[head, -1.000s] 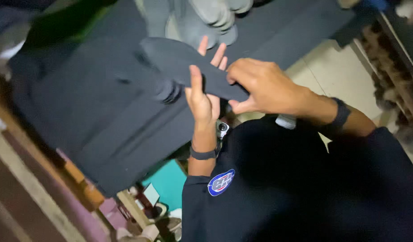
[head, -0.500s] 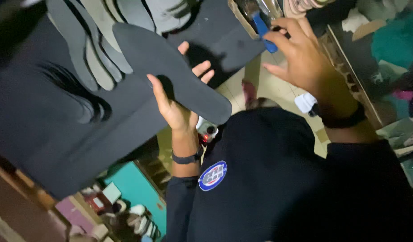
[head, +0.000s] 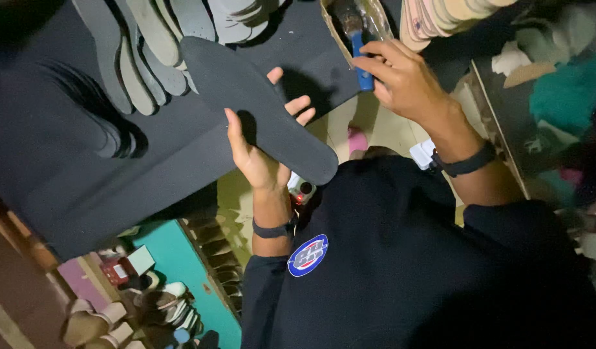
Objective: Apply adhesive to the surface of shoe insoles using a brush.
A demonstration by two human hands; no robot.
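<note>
1. A dark work surface carries fanned grey insoles just above the held one.
2. The left hand grips a black insole, thumb over its edge, fingers behind.
3. The right hand closes around a blue-handled brush standing in a box.
</note>
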